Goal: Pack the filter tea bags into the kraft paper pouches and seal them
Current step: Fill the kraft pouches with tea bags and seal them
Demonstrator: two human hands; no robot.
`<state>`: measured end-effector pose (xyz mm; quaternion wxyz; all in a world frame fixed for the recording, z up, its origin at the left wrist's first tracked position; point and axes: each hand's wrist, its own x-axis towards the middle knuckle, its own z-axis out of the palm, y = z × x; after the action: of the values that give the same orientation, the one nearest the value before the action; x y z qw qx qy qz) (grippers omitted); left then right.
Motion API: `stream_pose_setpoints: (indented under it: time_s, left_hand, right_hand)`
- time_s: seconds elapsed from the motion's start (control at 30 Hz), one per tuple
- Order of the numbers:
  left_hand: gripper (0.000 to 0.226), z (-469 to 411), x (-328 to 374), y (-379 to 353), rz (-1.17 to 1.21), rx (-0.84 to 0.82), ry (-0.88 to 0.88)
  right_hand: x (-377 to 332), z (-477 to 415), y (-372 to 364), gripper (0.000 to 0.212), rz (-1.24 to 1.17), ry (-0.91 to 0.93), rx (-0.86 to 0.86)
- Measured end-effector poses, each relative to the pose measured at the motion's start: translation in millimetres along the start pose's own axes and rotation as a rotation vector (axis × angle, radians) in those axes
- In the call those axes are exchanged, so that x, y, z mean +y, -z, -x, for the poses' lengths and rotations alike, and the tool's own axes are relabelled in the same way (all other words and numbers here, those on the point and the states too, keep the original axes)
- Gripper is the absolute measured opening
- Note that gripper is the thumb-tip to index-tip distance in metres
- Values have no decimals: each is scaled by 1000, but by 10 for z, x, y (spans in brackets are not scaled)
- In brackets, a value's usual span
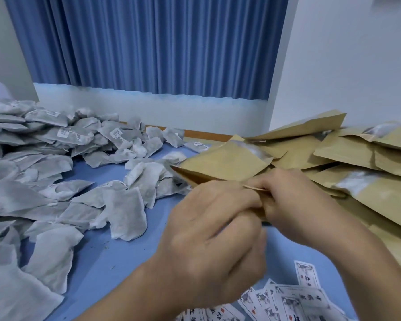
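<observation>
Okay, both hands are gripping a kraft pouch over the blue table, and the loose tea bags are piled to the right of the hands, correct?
Not quite. The left hand and right hand do grip the kraft pouch over the blue table, but the head view shows the tea bags piled to the left of the hands; the stack of pouches lies on the right.

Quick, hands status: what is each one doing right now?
Left hand: closed, fingers curled on the near end of the kraft paper pouch.
Right hand: closed, pinching the same pouch's near edge.
</observation>
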<state>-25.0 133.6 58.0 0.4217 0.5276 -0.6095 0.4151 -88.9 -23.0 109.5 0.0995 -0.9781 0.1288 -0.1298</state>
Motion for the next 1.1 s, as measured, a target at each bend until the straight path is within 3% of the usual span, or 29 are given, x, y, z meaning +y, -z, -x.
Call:
stream_pose_setpoints:
  time_s: [0.13, 0.23, 0.37, 0.43, 0.53, 0.63, 0.7, 0.8, 0.9, 1.0, 1.1]
  left_hand:
    - [18, -233, 56, 47, -344, -384, 229]
    - [26, -278, -50, -134, -628, -695, 491]
    - [12, -353, -593, -581, -542, -862, 690]
    - [40, -364, -917, -767, -437, -980, 742]
    - [44, -279, -1227, -979, -132, -980, 857]
    - [44, -65, -1369, -1232, -75, -897, 818]
    - [60, 89, -1356, -1365, 116, -916, 858]
    - [84, 184, -1392, -1437, 81, -961, 776]
    - [62, 175, -1327, -1330, -13, -956, 655]
    - [17, 267, -1004, -1226, -4, -908, 740]
    - [14, 613, -557, -1043, -13, -761, 594]
  right_hand:
    - [-155, 34, 114, 23, -41, -2, 127]
    - [-138, -80, 144, 35, -2, -54, 250]
    - [-121, -313, 55, 49, 29, -117, 325]
    - [-122, -382, -77, 50, 39, -126, 332]
    - [-60, -465, -298, 50, 35, -134, 415]
    - [95, -566, -464, 60, -59, -212, 492]
    - [205, -619, -562, 64, -97, -269, 491]
    - [297, -695, -678, 61, -141, -286, 484]
    - [340, -766, -743, 61, -187, -283, 444]
    - [415, -779, -762, 62, -171, -280, 424]
    - [512, -769, -744, 63, -186, -306, 413]
